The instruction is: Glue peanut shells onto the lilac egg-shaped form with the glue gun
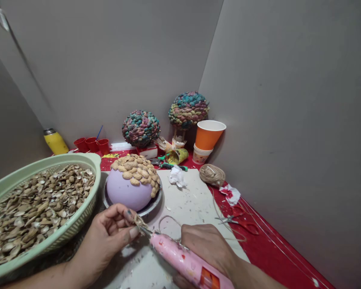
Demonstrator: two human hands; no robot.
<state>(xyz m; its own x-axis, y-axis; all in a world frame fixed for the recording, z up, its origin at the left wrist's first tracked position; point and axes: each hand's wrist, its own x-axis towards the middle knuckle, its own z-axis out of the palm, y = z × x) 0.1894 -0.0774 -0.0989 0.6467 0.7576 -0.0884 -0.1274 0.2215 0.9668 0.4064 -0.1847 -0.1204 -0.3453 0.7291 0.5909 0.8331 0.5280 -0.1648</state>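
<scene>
My left hand (111, 230) pinches a peanut shell (139, 220) between thumb and fingertips. My right hand (209, 245) is wrapped round a pink glue gun (180, 257), whose metal tip touches the shell. Just beyond my left hand, a purple balloon (126, 190) rests in a round metal bowl (159, 198). Peanut shells (135, 166) cover the balloon's top and right side; its front left is bare. At the left stands a pale green basket (96, 176) full of loose peanut shells (48, 200).
Two colourful shell-covered balls (141, 128) stand at the back, beside an orange paper cup (209, 134). Red cups (103, 146) and a yellow bottle (55, 141) are at back left. Twine (212, 175), crumpled paper (177, 176) and red-handled scissors (246, 222) lie towards the right.
</scene>
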